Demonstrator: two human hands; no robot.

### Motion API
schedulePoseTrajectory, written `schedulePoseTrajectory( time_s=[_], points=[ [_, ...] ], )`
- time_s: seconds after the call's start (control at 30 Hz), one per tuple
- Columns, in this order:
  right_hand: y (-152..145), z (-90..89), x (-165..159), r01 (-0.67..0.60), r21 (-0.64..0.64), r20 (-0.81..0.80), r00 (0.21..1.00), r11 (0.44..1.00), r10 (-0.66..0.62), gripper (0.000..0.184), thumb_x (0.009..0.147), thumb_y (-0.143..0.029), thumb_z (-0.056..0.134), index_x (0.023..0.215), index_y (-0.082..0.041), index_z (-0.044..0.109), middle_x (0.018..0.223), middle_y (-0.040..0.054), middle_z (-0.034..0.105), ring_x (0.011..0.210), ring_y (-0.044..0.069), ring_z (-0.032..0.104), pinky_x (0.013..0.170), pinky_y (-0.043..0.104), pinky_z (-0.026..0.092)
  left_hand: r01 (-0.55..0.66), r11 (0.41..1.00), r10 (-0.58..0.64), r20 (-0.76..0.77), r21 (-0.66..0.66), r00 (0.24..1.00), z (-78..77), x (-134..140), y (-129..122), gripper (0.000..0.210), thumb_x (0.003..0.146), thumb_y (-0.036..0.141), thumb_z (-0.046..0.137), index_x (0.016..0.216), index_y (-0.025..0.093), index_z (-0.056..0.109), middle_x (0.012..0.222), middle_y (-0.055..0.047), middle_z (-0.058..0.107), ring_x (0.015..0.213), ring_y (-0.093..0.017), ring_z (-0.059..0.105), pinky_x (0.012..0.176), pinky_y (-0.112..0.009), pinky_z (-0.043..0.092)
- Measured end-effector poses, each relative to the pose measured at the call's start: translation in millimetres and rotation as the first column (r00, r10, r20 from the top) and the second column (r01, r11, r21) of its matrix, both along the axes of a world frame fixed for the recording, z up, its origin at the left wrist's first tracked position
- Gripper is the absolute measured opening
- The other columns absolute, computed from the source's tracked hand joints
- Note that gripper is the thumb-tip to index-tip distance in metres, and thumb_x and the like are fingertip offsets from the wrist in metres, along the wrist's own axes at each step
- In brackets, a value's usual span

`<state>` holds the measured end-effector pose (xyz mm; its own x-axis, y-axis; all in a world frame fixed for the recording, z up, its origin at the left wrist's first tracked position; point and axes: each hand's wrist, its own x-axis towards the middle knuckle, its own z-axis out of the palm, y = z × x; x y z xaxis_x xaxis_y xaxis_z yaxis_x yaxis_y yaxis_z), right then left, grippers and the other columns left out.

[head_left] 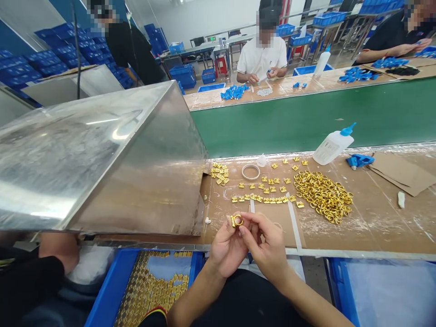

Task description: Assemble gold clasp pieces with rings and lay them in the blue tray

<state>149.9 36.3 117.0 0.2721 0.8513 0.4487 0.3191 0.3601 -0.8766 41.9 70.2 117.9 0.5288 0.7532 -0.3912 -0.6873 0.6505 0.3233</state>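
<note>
Pinched by left hand and right hand, shiny gold metallic ring-shaped piece with blocky end sat left of heap of small gold rings, probably liable to drop if fingertips slipped.

Ring, gold: one, between the fingers. Blocks, gold: beyond the fingers. Ring pile: beyond, right of fingers. Bottle: farther beyond, right.

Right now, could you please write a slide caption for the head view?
Left hand and right hand hold a golden ring at a workbench, a pile of golden rings to the right.
</note>
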Motion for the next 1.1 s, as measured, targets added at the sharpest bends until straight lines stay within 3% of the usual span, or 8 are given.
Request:
schedulePoseTrajectory(
  time_s=[0.23,0.4,0.5,0.6,0.73,0.83,0.97,1.1],
  points=[
    [-7.7,-3.8,6.5,-0.039,-0.021,-0.056,0.998,0.999,0.038,0.023,0.092,-0.018,0.066,0.115,-0.022,0.069,0.085,0.0002,0.074,0.057,0.011,0.061,0.054,0.021,0.052,0.048,0.987,-0.041,-0.052,0.151,0.998,-6.0,3.0,-6.5,0.038,0.071,0.041,0.092,0.073,0.017,0.062,0.074,0.002,0.057,0.074,-0.013,0.057,0.081,-0.028,0.051],
    [-19.1,-4.3,14.6,-0.137,-0.141,-0.164,0.980,0.980,0.113,0.038,0.090,-0.034,0.073,0.126,-0.022,0.066,0.099,0.0053,0.075,0.082,0.017,0.071,0.074,0.026,0.058,0.125,0.884,-0.001,-0.266,0.450,0.964,-19.2,0.5,-8.3,0.049,0.077,0.060,0.080,0.070,0.018,0.055,0.072,0.001,0.050,0.070,-0.015,0.050,0.071,-0.027,0.045],
    [-24.1,-4.1,19.6,-0.268,-0.246,-0.374,0.913,0.931,0.164,0.048,0.089,-0.046,0.075,0.129,-0.022,0.064,0.100,0.0060,0.072,0.084,0.018,0.071,0.076,0.028,0.057,0.232,0.716,0.153,-0.472,0.659,0.868,-26.1,-6.6,-3.9,0.042,0.083,0.055,0.076,0.072,0.019,0.060,0.073,0.000,0.051,0.070,-0.016,0.049,0.066,-0.026,0.042],
    [-26.2,-6.8,27.4,-0.431,-0.261,-0.628,0.756,0.863,0.187,0.055,0.083,-0.054,0.080,0.125,-0.021,0.063,0.093,0.0026,0.069,0.079,0.015,0.069,0.073,0.026,0.055,0.390,0.460,0.303,-0.554,0.797,0.775,-23.5,-12.1,3.8,0.031,0.089,0.046,0.072,0.074,0.020,0.067,0.070,-0.002,0.054,0.066,-0.017,0.050,0.062,-0.026,0.040],
    [-29.7,-16.0,42.4,-0.548,-0.225,-0.781,0.595,0.806,0.187,0.061,0.071,-0.050,0.091,0.117,-0.022,0.064,0.086,-0.0012,0.068,0.074,0.011,0.066,0.072,0.024,0.053,0.514,0.154,0.358,-0.532,0.844,0.767,-10.3,-9.4,12.1,0.019,0.093,0.034,0.068,0.079,0.022,0.071,0.066,-0.002,0.058,0.061,-0.017,0.052,0.057,-0.026,0.040],
    [-36.0,-22.4,51.4,-0.565,-0.210,-0.816,0.550,0.798,0.176,0.061,0.066,-0.043,0.095,0.115,-0.022,0.066,0.088,-0.0007,0.070,0.076,0.011,0.067,0.075,0.025,0.054,0.580,0.025,0.347,-0.551,0.814,0.759,-1.3,-2.2,14.1,0.012,0.092,0.027,0.067,0.083,0.023,0.073,0.069,-0.004,0.062,0.061,-0.017,0.057,0.056,-0.025,0.043],
    [-46.7,-26.3,59.2,-0.535,-0.229,-0.787,0.593,0.813,0.169,0.059,0.069,-0.043,0.093,0.117,-0.022,0.066,0.092,0.0016,0.072,0.079,0.013,0.069,0.077,0.028,0.056,0.650,0.007,0.339,-0.613,0.760,0.713,3.7,2.5,14.7,0.002,0.087,0.025,0.074,0.089,0.024,0.075,0.074,-0.005,0.068,0.066,-0.019,0.063,0.060,-0.025,0.048],
    [-47.8,-41.6,84.5,-0.265,-0.341,-0.601,0.799,0.902,0.008,0.053,0.079,-0.045,0.085,0.122,-0.022,0.065,0.099,0.0058,0.074,0.087,0.017,0.071,0.080,0.032,0.059,0.693,0.093,0.454,-0.650,0.714,0.609,-2.5,-7.8,18.7,0.011,0.087,0.033,0.074,0.090,0.023,0.072,0.074,-0.004,0.069,0.067,-0.020,0.063,0.063,-0.026,0.051]
  ],
)
